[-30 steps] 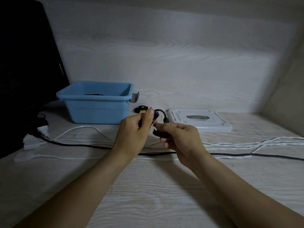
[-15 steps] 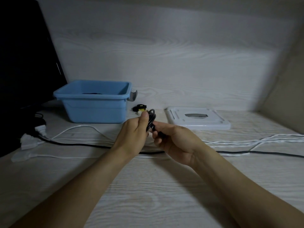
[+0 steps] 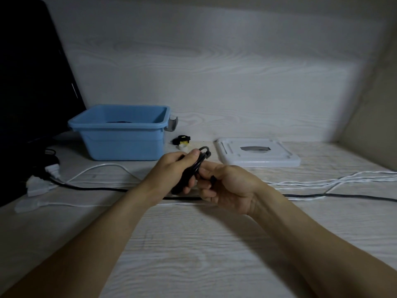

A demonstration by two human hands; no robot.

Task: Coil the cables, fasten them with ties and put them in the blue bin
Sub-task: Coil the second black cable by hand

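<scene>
Head view: both hands' grips pinch a short black cable, folded into tight glossy loops.

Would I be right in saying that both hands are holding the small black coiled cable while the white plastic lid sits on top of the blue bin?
Not quite: the head view shows the white plastic lid lying flat on the table, right of the blue bin, which stands open. Both hands, left hand and right hand, do hold the small black coiled cable.
</scene>
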